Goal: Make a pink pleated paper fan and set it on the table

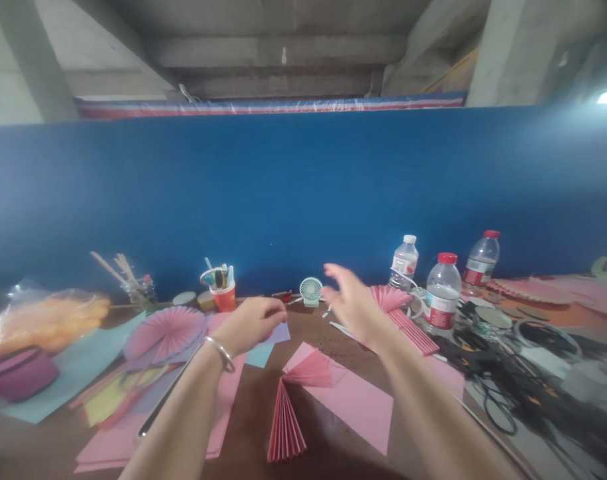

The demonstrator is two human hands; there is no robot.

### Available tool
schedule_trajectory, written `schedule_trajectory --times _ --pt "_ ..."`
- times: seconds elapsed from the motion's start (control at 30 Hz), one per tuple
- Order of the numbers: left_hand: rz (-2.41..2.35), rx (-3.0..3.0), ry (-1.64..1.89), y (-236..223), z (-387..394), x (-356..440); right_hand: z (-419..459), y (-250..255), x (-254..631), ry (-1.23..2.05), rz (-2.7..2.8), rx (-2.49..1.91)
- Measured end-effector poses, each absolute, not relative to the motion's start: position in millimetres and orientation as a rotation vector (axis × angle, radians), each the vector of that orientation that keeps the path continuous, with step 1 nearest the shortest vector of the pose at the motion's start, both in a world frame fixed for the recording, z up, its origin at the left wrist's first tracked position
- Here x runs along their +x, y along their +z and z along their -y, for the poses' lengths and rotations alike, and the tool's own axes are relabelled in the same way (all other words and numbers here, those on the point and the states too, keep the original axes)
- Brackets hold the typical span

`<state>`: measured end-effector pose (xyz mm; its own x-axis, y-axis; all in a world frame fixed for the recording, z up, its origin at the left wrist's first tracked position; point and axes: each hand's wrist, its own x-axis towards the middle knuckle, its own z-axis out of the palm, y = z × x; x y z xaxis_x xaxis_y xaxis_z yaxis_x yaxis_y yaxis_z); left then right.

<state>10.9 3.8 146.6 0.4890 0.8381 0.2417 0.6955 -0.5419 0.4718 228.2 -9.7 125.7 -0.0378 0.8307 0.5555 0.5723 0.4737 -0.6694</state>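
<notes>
My right hand (350,303) is raised over the table, its fingers spread and nothing in them. Across from it, my left hand (257,323), with a silver bangle at the wrist, hovers with loosely bent fingers and no visible object in its grasp. Between my forearms lies a pleated pink paper fan (286,420), bent at its middle into two spread wings. One wing rests on a flat pink paper sheet (353,407). Beyond my hands stands a small desk fan (311,291). Near my right hand is another pleated pink paper piece (414,327).
Several bottles, one a red-capped bottle (442,290), stand at the right near tangled black cables (488,360). At the left are a round paper rosette (166,333), coloured sheets and an orange cup (224,297) of tools. A blue partition (283,187) closes the back.
</notes>
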Motion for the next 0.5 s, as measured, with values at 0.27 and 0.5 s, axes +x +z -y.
schedule_trajectory --times 0.27,0.5 --pt "-1.198 2.449 0.635 135 -2 24 5 90 161 1.215 1.616 -0.954" --pt "-1.269 2.363 0.635 145 -6 7 -3 109 205 0.826 1.784 -1.201"
